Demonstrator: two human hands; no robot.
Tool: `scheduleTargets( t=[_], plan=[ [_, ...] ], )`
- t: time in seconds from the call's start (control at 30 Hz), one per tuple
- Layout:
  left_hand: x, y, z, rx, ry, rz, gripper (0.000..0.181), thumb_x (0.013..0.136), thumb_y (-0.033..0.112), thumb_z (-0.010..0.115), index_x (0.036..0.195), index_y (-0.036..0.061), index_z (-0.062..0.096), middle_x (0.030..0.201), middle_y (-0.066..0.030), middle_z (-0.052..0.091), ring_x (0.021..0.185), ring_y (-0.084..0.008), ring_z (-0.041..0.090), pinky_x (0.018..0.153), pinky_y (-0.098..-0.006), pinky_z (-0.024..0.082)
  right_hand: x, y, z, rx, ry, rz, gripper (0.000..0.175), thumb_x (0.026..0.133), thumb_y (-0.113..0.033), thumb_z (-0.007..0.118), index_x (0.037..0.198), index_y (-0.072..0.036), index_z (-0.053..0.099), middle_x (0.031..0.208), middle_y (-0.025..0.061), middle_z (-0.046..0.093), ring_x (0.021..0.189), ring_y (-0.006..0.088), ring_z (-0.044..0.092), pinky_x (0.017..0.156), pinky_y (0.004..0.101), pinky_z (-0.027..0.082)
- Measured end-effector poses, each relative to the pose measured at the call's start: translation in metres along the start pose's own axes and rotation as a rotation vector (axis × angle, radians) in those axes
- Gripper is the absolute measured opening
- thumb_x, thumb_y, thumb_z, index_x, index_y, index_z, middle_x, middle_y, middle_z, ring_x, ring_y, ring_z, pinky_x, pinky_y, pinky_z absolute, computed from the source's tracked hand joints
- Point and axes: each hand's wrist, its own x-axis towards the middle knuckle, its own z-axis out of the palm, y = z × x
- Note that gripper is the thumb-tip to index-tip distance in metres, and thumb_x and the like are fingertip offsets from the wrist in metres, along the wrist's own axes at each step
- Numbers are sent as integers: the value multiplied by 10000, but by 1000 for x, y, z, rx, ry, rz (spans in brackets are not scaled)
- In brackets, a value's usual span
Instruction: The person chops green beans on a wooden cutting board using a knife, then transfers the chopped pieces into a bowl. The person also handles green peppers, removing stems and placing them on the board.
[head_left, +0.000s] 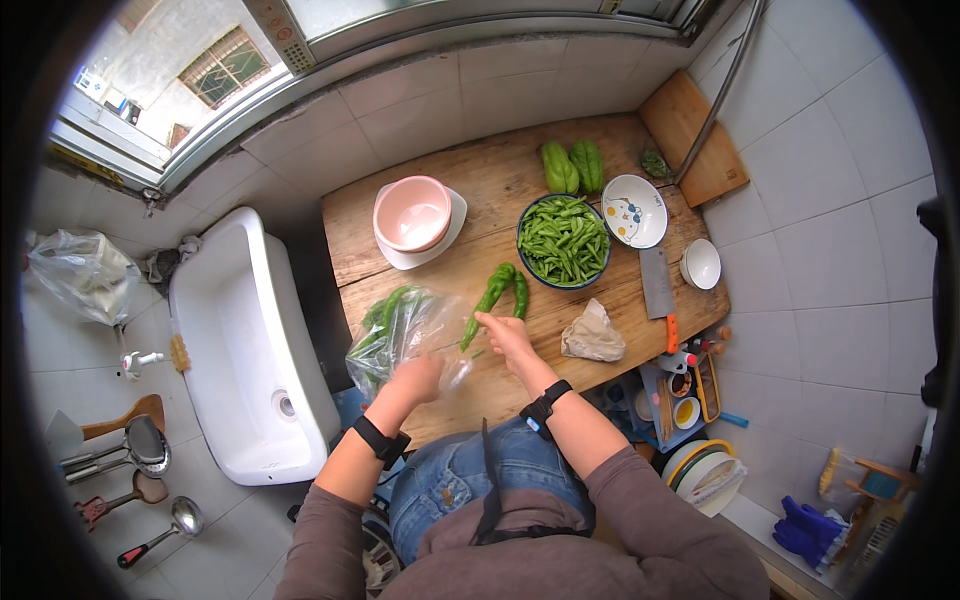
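My right hand (507, 341) pinches a long green pepper (491, 296) near its lower end. Just beside it on the wooden table (465, 409) lies a smaller green pepper (520, 294). My left hand (420, 377), blurred, is closed at the near edge of a clear plastic bag (409, 322); its fingertips are hard to make out. More green peppers (382, 322) show through the bag. Beyond my right hand stands a blue-rimmed bowl (519, 238) heaped with cut green beans (564, 240). A crumpled beige cloth (593, 332) rests to the right.
A cleaver (658, 289) with an orange handle lies near the right edge, beside a small white bowl (700, 264) and a patterned bowl (634, 211). Pink bowl (412, 214) and two chayotes (573, 166) sit farther back. At left is a white sink (225, 330).
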Motion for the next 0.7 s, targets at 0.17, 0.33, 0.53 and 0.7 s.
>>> scheduleTargets(
  t=[0.17,0.33,0.53,0.7],
  plan=[
    [6,21,7,75,-287,-83,773,832,370,819,1404,-63,531,1358,-295,603,1254,-415,630,1038,-466,540,7,1,-13,-291,39,-66,410,828,-403,865,792,-33,692,738,37,669,607,188,590,577,372,475],
    [-4,-17,3,-9,388,-395,544,926,63,564,1410,-169,475,1419,-383,535,1088,-443,710,937,-461,591,-12,0,-25,-1005,319,-94,407,828,-445,849,888,-57,745,862,148,765,827,309,756,690,465,566],
    [14,-40,-12,128,566,-397,674,905,32,588,1526,-125,379,1512,-377,447,1326,-485,560,1112,-478,484,-49,-8,22,-1138,297,-892,278,935,-360,744,1025,-101,696,874,120,749,842,336,747,684,482,574],
    [34,-44,-28,98,821,-206,694,819,22,699,1463,-82,462,1483,-333,473,1390,-489,478,1137,-495,450,-59,-17,71,-1028,-90,-1160,279,983,-352,672,1146,-126,680,863,115,754,780,349,739,674,493,570]
  ],
)
